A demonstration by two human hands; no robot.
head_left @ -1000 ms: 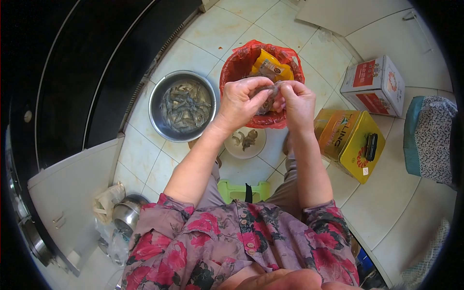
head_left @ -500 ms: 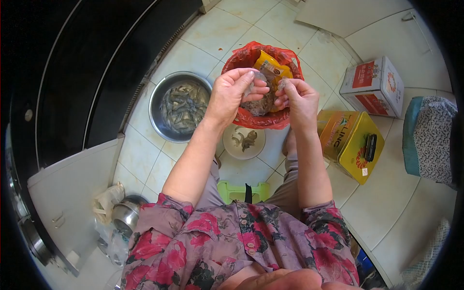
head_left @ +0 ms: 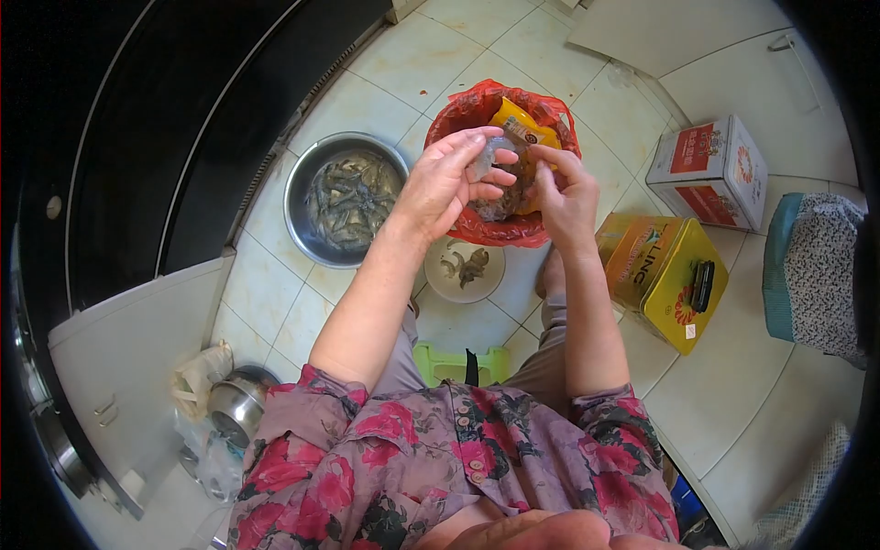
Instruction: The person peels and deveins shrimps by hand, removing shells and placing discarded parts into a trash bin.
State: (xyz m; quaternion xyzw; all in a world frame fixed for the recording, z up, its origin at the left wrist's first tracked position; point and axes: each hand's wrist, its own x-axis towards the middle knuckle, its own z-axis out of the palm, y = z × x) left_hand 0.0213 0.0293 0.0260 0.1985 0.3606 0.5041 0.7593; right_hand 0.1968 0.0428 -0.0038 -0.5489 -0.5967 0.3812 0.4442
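Over the bin lined with a red plastic bag [head_left: 518, 235], my left hand [head_left: 446, 181] holds a greyish, translucent shrimp [head_left: 484, 161] between thumb and fingers. My right hand [head_left: 568, 194] is a little to the right, thumb and forefinger pinched together; anything between them is too small to make out. Inside the bin are shrimp shell scraps [head_left: 500, 203] and a yellow packet [head_left: 524, 121]. Several whole shrimp [head_left: 353, 197] lie in a steel basin [head_left: 295, 231] on the left. Below the bin, a white plate [head_left: 465, 291] bears several peeled shrimp [head_left: 472, 266].
A green stool [head_left: 495, 364] is between my legs. On the right stand a yellow tin [head_left: 655, 284], a white and red carton [head_left: 710, 170] and a cloth-covered object [head_left: 816, 266]. Metal bowls [head_left: 240, 403] and plastic bags [head_left: 202, 380] are at lower left, beside cabinets.
My left hand has opened slightly, showing more of the shrimp. The right hand's fingers have shifted slightly, and the bit of shell seen in them earlier no longer shows.
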